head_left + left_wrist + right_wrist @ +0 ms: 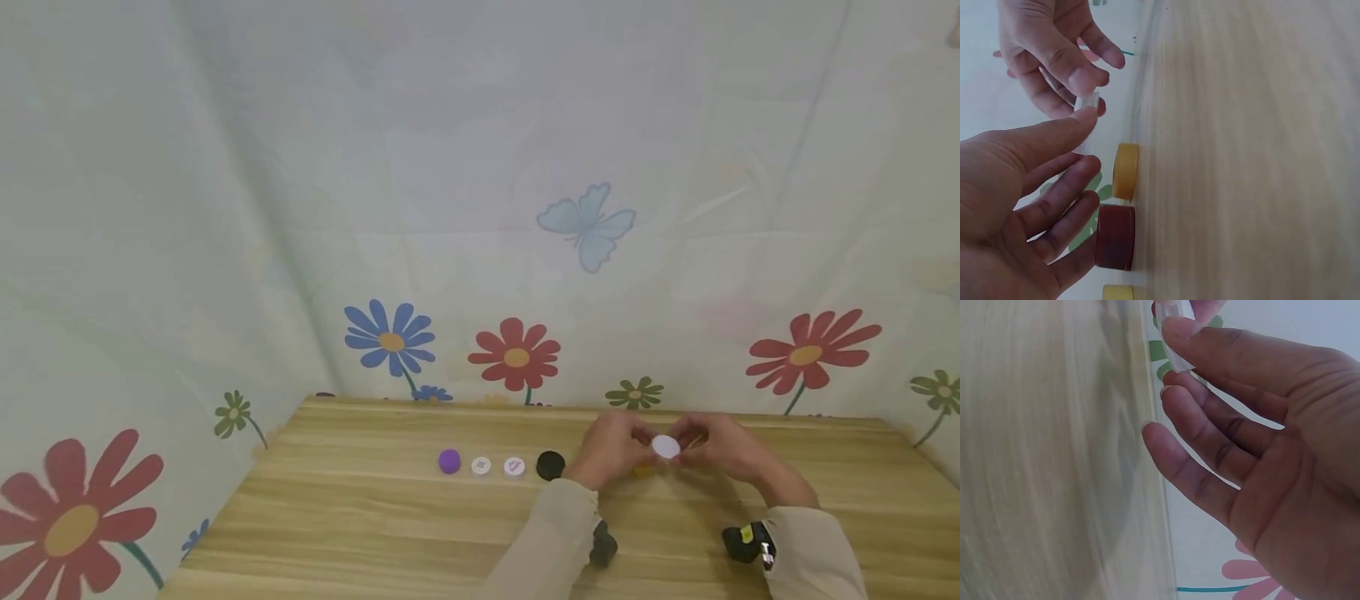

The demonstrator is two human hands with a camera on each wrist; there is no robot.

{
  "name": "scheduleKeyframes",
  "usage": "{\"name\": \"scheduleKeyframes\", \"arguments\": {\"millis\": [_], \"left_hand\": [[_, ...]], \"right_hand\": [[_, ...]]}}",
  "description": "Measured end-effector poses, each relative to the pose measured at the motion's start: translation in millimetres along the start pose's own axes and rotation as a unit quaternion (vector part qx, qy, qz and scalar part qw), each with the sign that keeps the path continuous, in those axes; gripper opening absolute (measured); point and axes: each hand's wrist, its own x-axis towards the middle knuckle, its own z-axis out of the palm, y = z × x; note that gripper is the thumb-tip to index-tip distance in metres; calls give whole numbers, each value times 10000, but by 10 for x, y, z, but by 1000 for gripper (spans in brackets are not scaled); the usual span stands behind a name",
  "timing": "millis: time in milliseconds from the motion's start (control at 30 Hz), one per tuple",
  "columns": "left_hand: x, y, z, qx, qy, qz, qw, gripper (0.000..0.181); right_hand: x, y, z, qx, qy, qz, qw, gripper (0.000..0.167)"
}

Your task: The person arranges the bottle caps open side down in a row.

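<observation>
A white round cap (pixel 666 447) is raised above the table between both hands. My left hand (pixel 611 446) pinches one side of it between thumb and forefinger. From the opposite side, my right hand (pixel 723 448) pinches it with thumb and fingertips. The left wrist view shows the cap (pixel 1088 101) nearly edge-on, partly hidden by the fingers. In the right wrist view, the cap's ribbed side (pixel 1175 334) is visible by the thumb. Under the left hand, a yellow cap (pixel 1125 171) and a dark red cap (pixel 1115 237) stand on the table.
Left of the hands, a purple cap (pixel 449 462), a plain-edged white cap (pixel 481 466), a white cap with a red mark (pixel 514 467) and a black cap (pixel 551 466) lie in a row on the wooden table (pixel 360 533). A flowered cloth (pixel 465 250) hangs behind.
</observation>
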Motion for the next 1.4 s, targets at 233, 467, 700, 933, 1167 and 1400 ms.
{"name": "scheduleKeyframes", "arguments": {"millis": [233, 467, 700, 933, 1167, 1400], "left_hand": [[-6, 37, 27, 469, -95, 32, 9989, 21], [-16, 50, 103, 713, -143, 69, 9973, 21], [-45, 97, 135, 575, -191, -147, 9981, 15], [-58, 107, 150, 627, -228, -146, 9977, 13], [-38, 100, 116, 762, -278, -207, 9965, 17], [-76, 98, -66, 463, -316, -446, 9974, 38]], "right_hand": [[-8, 26, 10, -181, -40, 10, 9998, 23], [-37, 88, 20, -165, -146, 112, 9997, 23], [-61, 137, 17, 26, -288, 154, 9995, 24], [-75, 170, 21, 25, -282, 279, 9992, 25], [-65, 146, 6, -111, -231, 407, 9988, 27], [-67, 39, -44, -521, 23, 679, 9963, 37]]}}
